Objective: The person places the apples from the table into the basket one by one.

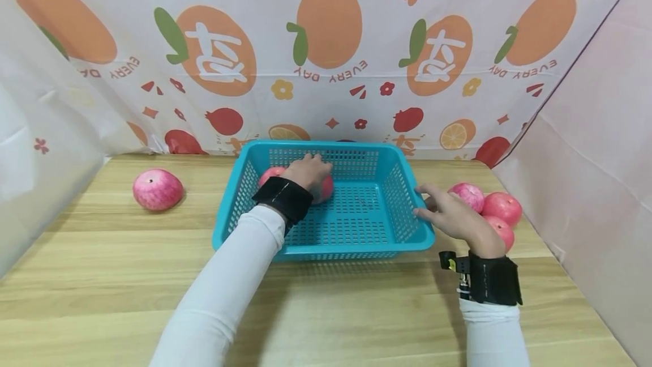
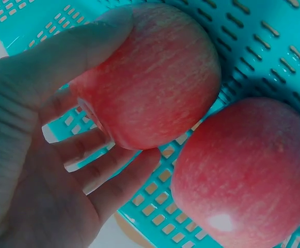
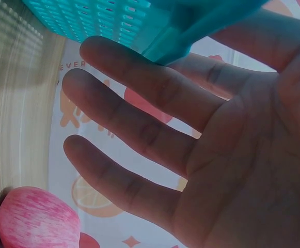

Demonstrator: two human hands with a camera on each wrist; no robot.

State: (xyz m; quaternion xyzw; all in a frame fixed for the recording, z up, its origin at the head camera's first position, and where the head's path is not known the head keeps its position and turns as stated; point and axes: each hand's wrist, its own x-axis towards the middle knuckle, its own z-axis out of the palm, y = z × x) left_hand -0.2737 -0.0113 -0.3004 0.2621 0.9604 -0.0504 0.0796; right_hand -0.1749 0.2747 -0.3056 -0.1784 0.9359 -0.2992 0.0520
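Observation:
A turquoise plastic basket (image 1: 351, 247) with perforated walls stands on the wooden table. My left hand (image 1: 307, 171) reaches into its left part and holds a red apple (image 2: 155, 77) between thumb and fingers. A second red apple (image 2: 248, 170) sits beside it in the basket; in the head view the hand partly covers both. My right hand (image 1: 455, 214) grips the basket's right rim, with its thumb and index finger at the edge. In the right wrist view, the other fingers (image 3: 124, 124) extend below the rim (image 3: 175, 46), fairly straight.
Left of the basket a pink apple (image 1: 158, 190) lies on the table (image 1: 127, 276). Three more apples cluster beyond my right hand: a streaked one (image 1: 467, 196), a red one (image 1: 503, 208) and another (image 1: 501, 231) partly hidden. A fruit-print cloth (image 1: 326, 112) hangs behind.

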